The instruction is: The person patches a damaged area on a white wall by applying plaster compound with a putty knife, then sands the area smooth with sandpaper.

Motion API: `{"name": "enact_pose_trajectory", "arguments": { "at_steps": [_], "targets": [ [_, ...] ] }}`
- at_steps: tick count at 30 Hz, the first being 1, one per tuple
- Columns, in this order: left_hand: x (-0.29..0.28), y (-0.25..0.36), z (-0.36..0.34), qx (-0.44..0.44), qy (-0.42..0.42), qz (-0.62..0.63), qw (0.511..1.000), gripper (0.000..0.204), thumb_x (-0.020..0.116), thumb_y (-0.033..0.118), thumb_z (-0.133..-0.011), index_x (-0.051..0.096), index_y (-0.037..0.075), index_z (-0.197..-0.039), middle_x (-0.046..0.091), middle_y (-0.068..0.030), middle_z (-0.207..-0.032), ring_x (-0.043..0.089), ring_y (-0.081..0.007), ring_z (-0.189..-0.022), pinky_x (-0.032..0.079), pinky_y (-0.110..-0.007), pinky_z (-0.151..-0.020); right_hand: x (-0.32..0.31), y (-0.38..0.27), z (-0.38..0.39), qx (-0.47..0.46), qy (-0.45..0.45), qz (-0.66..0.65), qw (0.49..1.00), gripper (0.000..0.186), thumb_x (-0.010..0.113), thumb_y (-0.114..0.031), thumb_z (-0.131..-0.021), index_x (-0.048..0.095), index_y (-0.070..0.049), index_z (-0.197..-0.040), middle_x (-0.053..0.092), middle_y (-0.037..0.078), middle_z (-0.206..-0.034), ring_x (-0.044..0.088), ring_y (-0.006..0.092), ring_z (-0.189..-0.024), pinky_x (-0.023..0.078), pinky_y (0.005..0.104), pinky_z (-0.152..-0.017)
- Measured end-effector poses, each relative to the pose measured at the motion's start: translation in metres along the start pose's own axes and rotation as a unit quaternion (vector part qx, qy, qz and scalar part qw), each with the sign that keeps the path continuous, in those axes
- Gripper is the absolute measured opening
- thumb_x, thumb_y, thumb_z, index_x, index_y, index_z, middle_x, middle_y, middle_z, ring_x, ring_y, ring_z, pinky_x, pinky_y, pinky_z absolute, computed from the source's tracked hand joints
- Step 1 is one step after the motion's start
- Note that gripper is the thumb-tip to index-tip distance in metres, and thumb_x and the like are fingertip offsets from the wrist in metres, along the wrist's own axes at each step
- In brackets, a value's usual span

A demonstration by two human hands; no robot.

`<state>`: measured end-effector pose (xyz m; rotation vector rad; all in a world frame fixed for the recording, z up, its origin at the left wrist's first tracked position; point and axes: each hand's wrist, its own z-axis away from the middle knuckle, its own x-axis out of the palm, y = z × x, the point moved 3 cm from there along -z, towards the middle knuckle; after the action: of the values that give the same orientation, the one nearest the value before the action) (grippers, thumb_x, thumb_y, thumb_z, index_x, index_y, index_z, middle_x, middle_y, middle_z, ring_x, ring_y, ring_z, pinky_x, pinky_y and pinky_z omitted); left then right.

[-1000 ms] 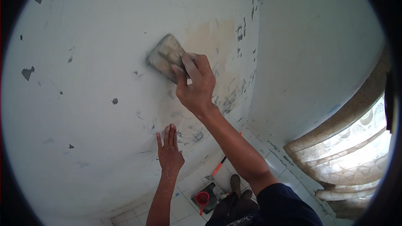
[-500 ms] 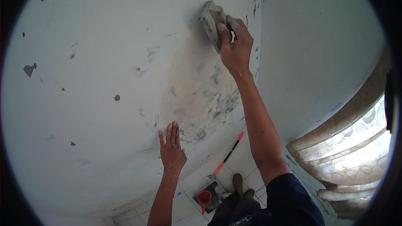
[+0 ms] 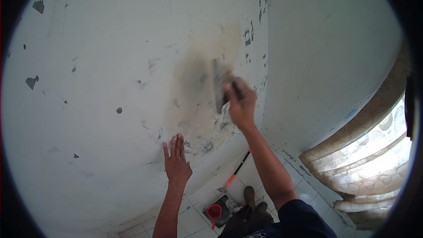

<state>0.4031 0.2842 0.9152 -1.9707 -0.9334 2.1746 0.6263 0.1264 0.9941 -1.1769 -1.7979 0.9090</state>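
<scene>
Holding a grey float-like hand tool [image 3: 218, 88], the right hand [image 3: 242, 105] reaches up before the white wall [image 3: 101, 70], its fingers closed around the tool's back. The tool is blurred and seen nearly edge-on, with its long side running roughly up and down; whether its face touches the wall cannot be told. It is over the right part of a beige, rubbed-looking patch [image 3: 187, 117] marked with dark grey smudges, near the corner with the adjoining wall [image 3: 326, 61].

Lower and to the left, the left hand [image 3: 177, 161] lies palm toward the wall by the patch's lower edge, holding nothing, its fingers extended and mostly together, the little finger slightly apart.

Below, on the white tiled floor [image 3: 194, 224], a red dipper [image 3: 214, 212] rests on a black tray [image 3: 227, 205] smeared with pale material. Just beyond the tray is a black-and-orange pole [image 3: 241, 163], partly hidden by the right forearm. Brown shoes [image 3: 249, 196] stand beside the tray, and a patterned curtain [image 3: 365, 167] hangs at far right, lit from behind
</scene>
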Motion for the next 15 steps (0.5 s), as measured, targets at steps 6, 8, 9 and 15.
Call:
{"name": "enact_pose_trajectory", "arguments": {
  "at_steps": [6, 8, 9, 15],
  "targets": [
    [-0.006, 0.004, -0.003, 0.002, 0.003, 0.003, 1.0, 0.102, 0.072, 0.043, -0.086, 0.018, 0.005, -0.164, 0.013, -0.0052, -0.174, 0.008, -0.0175, -0.16, 0.001, -0.05, -0.131, -0.029, -0.024, -0.074, -0.072, 0.158, 0.074, 0.982, 0.034, 0.07, -0.017, -0.099, 0.067, 0.012, -0.118, 0.071, 0.013, -0.101, 0.067, 0.0189, -0.088, 0.053, 0.0328, -0.082],
    [-0.004, 0.004, -0.003, 0.0, 0.004, 0.007, 1.0, 0.102, 0.072, 0.043, -0.086, 0.018, 0.006, -0.164, 0.013, -0.0051, -0.174, 0.008, -0.0174, -0.16, 0.001, -0.05, -0.131, -0.021, -0.035, -0.084, -0.158, 0.196, 0.076, 0.965, 0.033, 0.069, -0.016, -0.099, 0.068, 0.011, -0.117, 0.071, 0.014, -0.1, 0.067, 0.021, -0.089, 0.053, 0.0346, -0.084],
    [-0.002, 0.002, -0.003, 0.001, 0.005, 0.012, 1.0, 0.101, 0.072, 0.042, -0.086, 0.019, 0.006, -0.164, 0.014, -0.0049, -0.173, 0.008, -0.0174, -0.16, 0.001, -0.05, -0.131, -0.017, -0.035, -0.089, -0.16, 0.194, 0.077, 0.965, 0.033, 0.069, -0.016, -0.099, 0.068, 0.011, -0.117, 0.071, 0.014, -0.1, 0.067, 0.021, -0.089, 0.053, 0.0346, -0.084],
    [0.005, 0.0, -0.002, 0.015, 0.031, -0.003, 0.999, 0.11, 0.076, 0.045, -0.082, 0.016, 0.003, -0.164, 0.015, -0.0085, -0.173, 0.009, -0.0203, -0.16, 0.004, -0.052, -0.13, -0.005, -0.043, -0.125, -0.213, 0.216, 0.174, 0.937, 0.028, 0.069, -0.008, -0.094, 0.069, 0.009, -0.116, 0.069, 0.018, -0.101, 0.069, 0.0316, -0.09, 0.054, 0.0384, -0.084]
  ]
}}
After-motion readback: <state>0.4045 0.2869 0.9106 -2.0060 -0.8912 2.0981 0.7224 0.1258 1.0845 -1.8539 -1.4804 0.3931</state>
